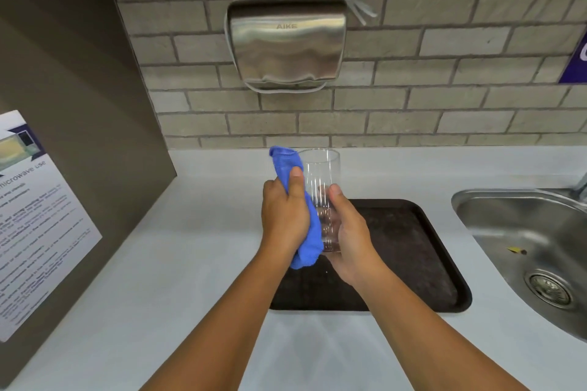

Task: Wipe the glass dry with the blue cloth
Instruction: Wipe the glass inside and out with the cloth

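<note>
A clear ribbed drinking glass (pixel 320 171) is held upright above the counter, its mouth tipped slightly away from me. My right hand (pixel 349 232) grips its lower half from the right, thumb on the near wall. My left hand (pixel 284 216) presses a folded blue cloth (pixel 287 165) against the glass's left side; the cloth runs from above the rim down past the base. The fingers behind the glass are hidden.
Under the hands a dark brown tray (pixel 422 251) lies on the white counter (pixel 197 232). A steel sink (pixel 521 238) sits at the right. On the brick wall hangs a steel hand dryer (pixel 287 41). A brown cabinet side with a notice (pixel 31 216) stands left.
</note>
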`<action>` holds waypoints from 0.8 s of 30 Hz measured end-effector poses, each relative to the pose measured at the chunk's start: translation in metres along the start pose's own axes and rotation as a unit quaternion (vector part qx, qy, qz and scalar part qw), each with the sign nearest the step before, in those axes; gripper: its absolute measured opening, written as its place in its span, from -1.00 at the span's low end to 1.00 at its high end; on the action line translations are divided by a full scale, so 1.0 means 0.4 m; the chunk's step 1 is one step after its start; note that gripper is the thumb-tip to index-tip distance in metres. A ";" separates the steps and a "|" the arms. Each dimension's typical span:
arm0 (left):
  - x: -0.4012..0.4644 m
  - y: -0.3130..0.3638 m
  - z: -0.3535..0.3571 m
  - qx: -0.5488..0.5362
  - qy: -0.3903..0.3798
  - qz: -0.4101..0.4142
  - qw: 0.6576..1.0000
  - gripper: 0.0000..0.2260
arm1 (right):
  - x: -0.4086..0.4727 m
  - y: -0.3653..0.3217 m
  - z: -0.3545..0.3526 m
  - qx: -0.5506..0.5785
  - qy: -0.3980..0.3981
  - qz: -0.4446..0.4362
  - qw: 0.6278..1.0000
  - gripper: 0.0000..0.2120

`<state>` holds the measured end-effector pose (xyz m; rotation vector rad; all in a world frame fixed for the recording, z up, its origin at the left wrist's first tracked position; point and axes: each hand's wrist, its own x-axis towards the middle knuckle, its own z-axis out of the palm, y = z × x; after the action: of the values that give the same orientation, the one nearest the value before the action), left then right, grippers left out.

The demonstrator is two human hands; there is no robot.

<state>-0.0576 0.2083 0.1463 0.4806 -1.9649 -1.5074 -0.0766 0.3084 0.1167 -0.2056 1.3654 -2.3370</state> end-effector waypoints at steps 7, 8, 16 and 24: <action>0.006 0.006 -0.011 -0.042 -0.006 -0.075 0.996 -0.63 | 0.006 -0.009 -0.015 0.011 -0.035 0.006 0.999 -0.42; 0.015 0.007 -0.019 -0.058 -0.017 -0.136 0.989 -0.61 | 0.006 -0.006 -0.019 0.022 -0.051 0.013 0.998 -0.45; -0.008 -0.014 -0.016 -0.164 -0.024 -0.162 0.973 -0.59 | 0.007 -0.006 -0.025 0.024 -0.041 0.029 0.998 -0.46; -0.014 -0.019 -0.004 -0.069 0.029 -0.051 0.996 -0.64 | -0.005 0.007 -0.003 -0.117 0.012 -0.038 0.992 -0.69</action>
<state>-0.0532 0.2083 0.1378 0.5651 -1.8017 -1.6603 -0.0747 0.3091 0.1139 -0.3028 1.6697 -2.2422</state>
